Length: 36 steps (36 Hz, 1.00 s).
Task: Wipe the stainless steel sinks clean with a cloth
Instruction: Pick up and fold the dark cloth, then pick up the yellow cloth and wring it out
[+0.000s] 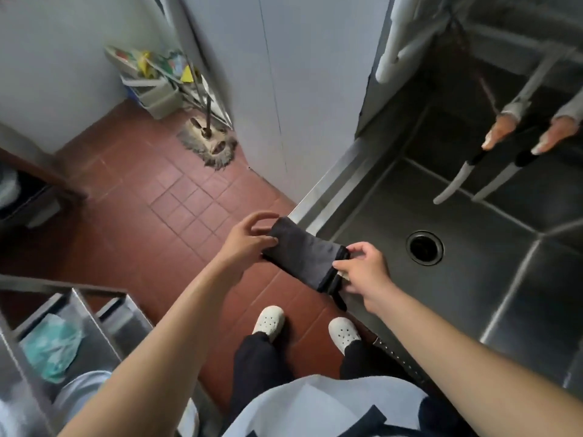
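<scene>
Forearms closest; left hand (249,239) and right hand (362,266) each pinch the folded dark cloth (304,257). I'd fold flat, then wipe the sink (473,294) at 3 o'clock.

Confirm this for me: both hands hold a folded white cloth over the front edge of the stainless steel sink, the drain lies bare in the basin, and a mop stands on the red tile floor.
One detail is wrong: the folded cloth is black, not white. The head view shows the left hand and right hand holding it over the front edge of the stainless steel sink, the drain bare, and the mop on the red tile floor.
</scene>
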### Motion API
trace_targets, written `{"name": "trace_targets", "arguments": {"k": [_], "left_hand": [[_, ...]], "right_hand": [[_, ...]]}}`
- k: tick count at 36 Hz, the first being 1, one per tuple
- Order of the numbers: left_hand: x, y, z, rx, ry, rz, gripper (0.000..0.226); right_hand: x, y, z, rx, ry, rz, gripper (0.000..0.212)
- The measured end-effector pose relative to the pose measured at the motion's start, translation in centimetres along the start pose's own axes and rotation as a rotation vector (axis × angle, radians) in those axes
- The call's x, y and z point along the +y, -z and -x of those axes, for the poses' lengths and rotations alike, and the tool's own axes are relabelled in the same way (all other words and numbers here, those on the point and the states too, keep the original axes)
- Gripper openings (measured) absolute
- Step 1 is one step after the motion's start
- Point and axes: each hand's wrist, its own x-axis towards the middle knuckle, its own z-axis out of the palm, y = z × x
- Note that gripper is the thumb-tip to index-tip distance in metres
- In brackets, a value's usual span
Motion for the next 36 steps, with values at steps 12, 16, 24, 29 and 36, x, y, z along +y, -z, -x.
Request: {"name": "trace_targets", "arguments": {"k": [12, 16, 24, 29, 36], "left_hand": [[-1.8, 2.0, -8.6, -0.244, -0.11, -0.39, 0.047], [-2.1, 2.0, -8.7, -0.245, -0.183, -0.522, 0.046], [2.2, -2.1, -6.4, -0.362, -0.398, -1.184, 0.065], [4.8, -11.3, -0.4, -0.732, -0.633, -1.395, 0.078], [0.4, -25.2, 13.0, -0.898, -1.093, -1.231, 0.079]], "right_hand": [[1.0, -6.0, -0.9, 0.434, -0.134, 0.218, 0.032], [1.1, -5.7, 0.2, 0.396, -0.118, 0.387, 0.046], [0.9, -0.1, 8.1, 0.454, -0.067, 0.466, 0.057], [4.0, 6.6, 16.3, 0.658, -0.002, 0.551, 0.059], [15.9, 13.6, 27.0, 1.097, -0.14, 0.514, 0.065]]}}
